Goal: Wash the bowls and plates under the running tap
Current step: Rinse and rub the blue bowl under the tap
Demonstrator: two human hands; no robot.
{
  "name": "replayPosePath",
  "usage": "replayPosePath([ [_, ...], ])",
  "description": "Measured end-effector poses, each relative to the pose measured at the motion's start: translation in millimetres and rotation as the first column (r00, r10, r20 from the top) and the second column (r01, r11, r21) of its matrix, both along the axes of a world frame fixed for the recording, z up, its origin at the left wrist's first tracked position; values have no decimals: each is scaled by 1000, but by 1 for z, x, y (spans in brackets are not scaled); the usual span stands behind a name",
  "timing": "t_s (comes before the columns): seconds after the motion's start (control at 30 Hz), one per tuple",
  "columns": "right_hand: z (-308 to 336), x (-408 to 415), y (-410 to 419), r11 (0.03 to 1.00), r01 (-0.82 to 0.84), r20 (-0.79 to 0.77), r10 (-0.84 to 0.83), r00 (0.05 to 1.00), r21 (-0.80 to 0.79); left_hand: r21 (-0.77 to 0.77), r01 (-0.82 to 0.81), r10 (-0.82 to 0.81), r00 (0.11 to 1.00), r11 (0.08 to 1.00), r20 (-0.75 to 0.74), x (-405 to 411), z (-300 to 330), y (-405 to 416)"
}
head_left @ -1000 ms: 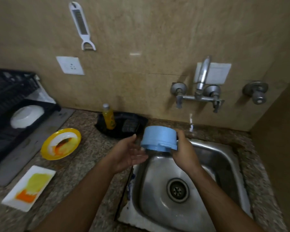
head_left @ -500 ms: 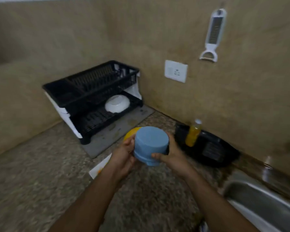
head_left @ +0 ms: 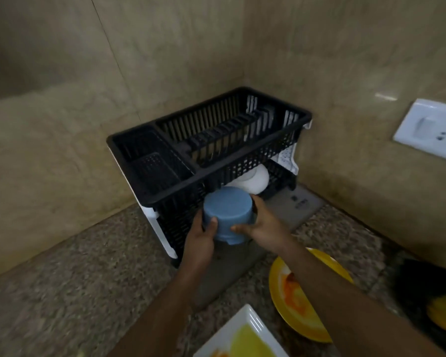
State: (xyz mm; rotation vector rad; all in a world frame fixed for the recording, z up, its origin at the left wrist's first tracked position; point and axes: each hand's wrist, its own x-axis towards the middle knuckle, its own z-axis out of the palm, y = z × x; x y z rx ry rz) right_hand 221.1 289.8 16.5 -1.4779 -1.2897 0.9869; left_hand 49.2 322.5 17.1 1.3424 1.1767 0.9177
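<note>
- Nearest, a white rectangular plate [head_left: 238, 336] and a yellow plate [head_left: 296, 300] lie on the counter, smeared and not yet washed.
- The left hand [head_left: 200, 237] and right hand [head_left: 262, 225] both grasp the blue bowl [head_left: 227, 215], upside down at the rack's lower shelf.
- Beyond, a white bowl [head_left: 254, 181] sits in the black dish rack [head_left: 165, 184], likely done.

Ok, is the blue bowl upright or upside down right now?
Upside down: the blue bowl shows its flat base on top, rim pointing down, held by the left hand and right hand.
</note>
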Motion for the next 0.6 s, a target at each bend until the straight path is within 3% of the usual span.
replayPosePath([
  [0.23, -34, -7, 80, 991, -130, 214, 131, 968, -18, 63, -96, 107, 975, 993, -197, -10, -47, 53],
  [0.4, -37, -21, 127, 967, -240, 310, 256, 916, -91, -90, -261, 238, 949, 961, -207, -7, -49, 83],
  [0.5, -42, -26, 146, 946, -255, 381, 315, 869, -200, -173, -318, 259, 920, 932, -295, -5, -53, 101],
  [0.6, -49, -30, 148, 936, -282, 400, 347, 848, -212, -177, -358, 304, 913, 917, -273, -5, -60, 104],
])
